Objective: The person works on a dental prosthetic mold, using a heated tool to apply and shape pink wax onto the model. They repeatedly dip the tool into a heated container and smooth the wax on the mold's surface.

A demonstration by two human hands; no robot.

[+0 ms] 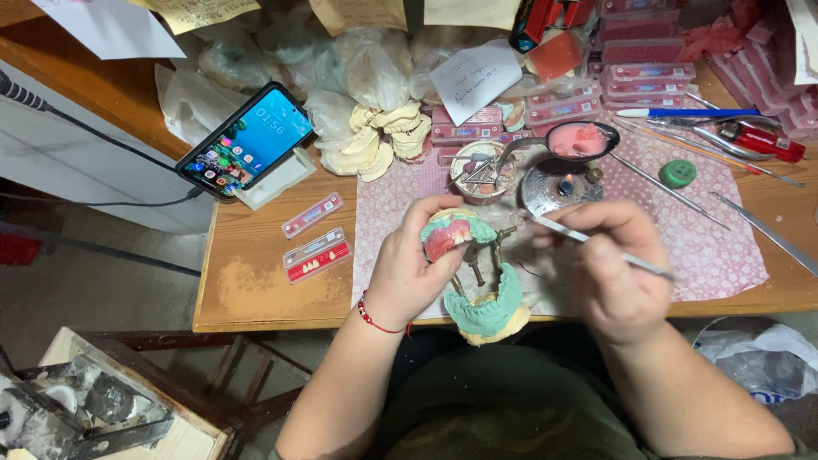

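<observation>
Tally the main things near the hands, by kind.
Hands: 2 (left hand, right hand)
Dental articulator with casts: 1
Metal spatula: 1
Phone: 1
Tooth cards: 2
Green cap: 1
Total: 8

Single head-worn view, looking down.
The camera faced steeply downward over the wooden table [256, 281] edge, close above both hands, floor visible at left.

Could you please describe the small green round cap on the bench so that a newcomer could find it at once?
Start at the pink patterned cloth covering the right of the wooden bench. Near its upper edge, right of the small burner, lies the green cap. It is the only round green thing among long metal tools.
</observation>
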